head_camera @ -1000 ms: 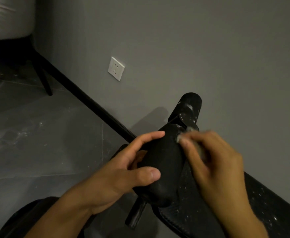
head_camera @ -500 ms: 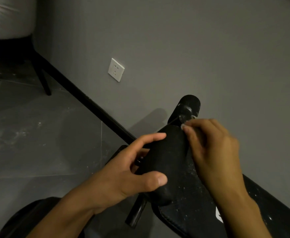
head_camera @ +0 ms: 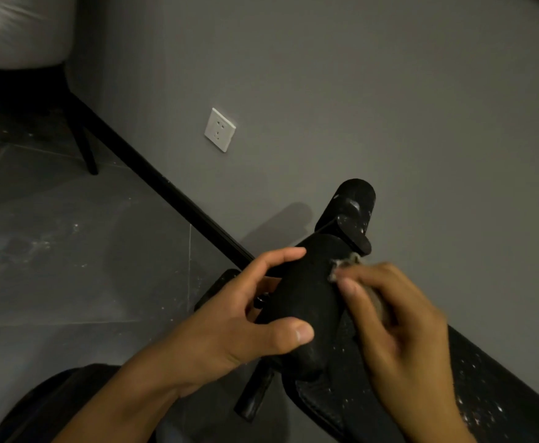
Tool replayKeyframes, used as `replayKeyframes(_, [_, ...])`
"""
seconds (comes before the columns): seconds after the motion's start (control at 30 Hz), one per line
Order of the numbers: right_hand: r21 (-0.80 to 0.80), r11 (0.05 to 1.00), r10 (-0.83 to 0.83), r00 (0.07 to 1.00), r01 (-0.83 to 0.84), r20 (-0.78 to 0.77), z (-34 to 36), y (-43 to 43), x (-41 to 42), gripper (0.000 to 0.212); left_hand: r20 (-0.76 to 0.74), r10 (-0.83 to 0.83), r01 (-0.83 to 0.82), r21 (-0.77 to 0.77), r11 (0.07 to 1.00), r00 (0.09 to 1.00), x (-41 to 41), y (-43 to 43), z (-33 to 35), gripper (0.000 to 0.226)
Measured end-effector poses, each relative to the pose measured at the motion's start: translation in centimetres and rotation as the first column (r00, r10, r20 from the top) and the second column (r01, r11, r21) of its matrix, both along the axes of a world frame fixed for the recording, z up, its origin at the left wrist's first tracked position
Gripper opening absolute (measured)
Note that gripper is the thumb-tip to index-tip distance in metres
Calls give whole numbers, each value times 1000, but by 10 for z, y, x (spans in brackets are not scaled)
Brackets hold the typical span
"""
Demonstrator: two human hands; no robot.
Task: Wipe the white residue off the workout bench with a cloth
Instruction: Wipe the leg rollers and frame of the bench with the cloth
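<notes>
Looking down from the head camera, the left hand point(head_camera: 229, 327) grips the black roller pad point(head_camera: 306, 302) at the end of the workout bench point(head_camera: 511, 385), thumb and fingers point(head_camera: 281, 255) curled round it. The right hand point(head_camera: 399, 334) pinches a small grey cloth point(head_camera: 348, 263) in bent fingers against the roller's far side. White residue point(head_camera: 485, 414) speckles the bench seat at lower right. A white wall socket point(head_camera: 219, 130) sits on the grey wall beyond.

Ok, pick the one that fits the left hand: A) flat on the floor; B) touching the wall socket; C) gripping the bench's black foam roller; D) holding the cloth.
C: the left hand curls its thumb and fingers round the black foam roller, while the right hand holds the cloth.
</notes>
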State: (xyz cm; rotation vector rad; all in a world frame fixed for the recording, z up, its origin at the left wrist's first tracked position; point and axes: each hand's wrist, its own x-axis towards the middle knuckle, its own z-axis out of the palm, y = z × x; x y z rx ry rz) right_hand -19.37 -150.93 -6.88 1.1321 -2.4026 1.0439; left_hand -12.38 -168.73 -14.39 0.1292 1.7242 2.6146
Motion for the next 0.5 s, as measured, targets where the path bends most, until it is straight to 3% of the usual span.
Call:
replayKeyframes(0.07, [-9,999,34,999,-34,0,-4,6,1,12,2,6,-6,5,1000,1000,0,1,0,79])
replayKeyframes(0.17, [47,996,-72,994,77,-84,-1,-2,-27,11,2,3,-3,-14,1000,1000,-1,1,-1,78])
replayKeyframes(0.3, [203,971,-83,976,125,-202,15,-20,-56,17,10,-9,9,-4,1000,1000,-1,1,-1,75])
replayKeyframes(0.4, [305,951,6,981,55,-196,21,-15,-47,19,-4,-4,4,1,1000,1000,0,1,-3,76])
replayKeyframes(0.5, [273,958,-39,983,88,-181,15,2,-25,19,-15,17,-17,-14,1000,1000,0,2,-3,79])
